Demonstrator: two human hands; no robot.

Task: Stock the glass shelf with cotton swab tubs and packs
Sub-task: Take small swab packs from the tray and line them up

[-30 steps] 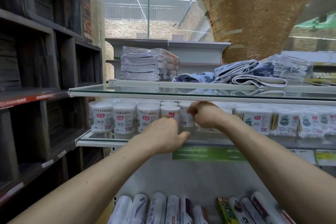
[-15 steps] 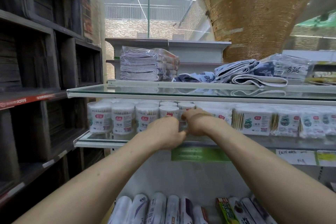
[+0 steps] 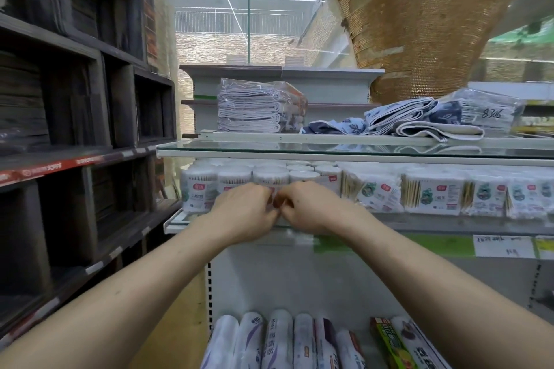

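Both hands have drawn together since a second ago, the right hand [image 3: 311,208] dropping to meet the left hand [image 3: 242,213], fingertips touching. Cotton swab tubs [image 3: 201,186] full of swabs stand left of and behind them on the glass shelf [image 3: 449,221]; swab packs [image 3: 431,195] line it right of the right hand. Both hands curl their fingers round 1 front tub [image 3: 271,175], its top showing just above them.

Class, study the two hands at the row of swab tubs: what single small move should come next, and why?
Probably nudge the swab tub flush with its neighbours, then let go. The left hand and right hand curl together over its lower part at the front edge of the glass shelf, so it seems placed but not yet released.
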